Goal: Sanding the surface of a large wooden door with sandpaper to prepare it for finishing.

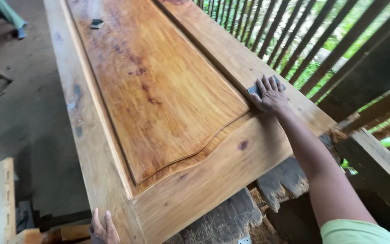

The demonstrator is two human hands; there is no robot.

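Observation:
A long wooden door (159, 95) with a raised orange-brown panel lies flat in front of me. My right hand (271, 95) presses a small grey piece of sandpaper (254, 90) onto the door's right rail, fingers spread over it. My left hand (102, 229) rests on the near left corner of the door frame, fingers apart, holding nothing.
A second small dark sanding piece (97, 23) lies far up the panel. Slatted wooden wall (321, 36) stands to the right. Rough timber blocks (276, 185) support the door underneath. A pale wooden plank (2, 199) stands at the lower left on the concrete floor (19, 113).

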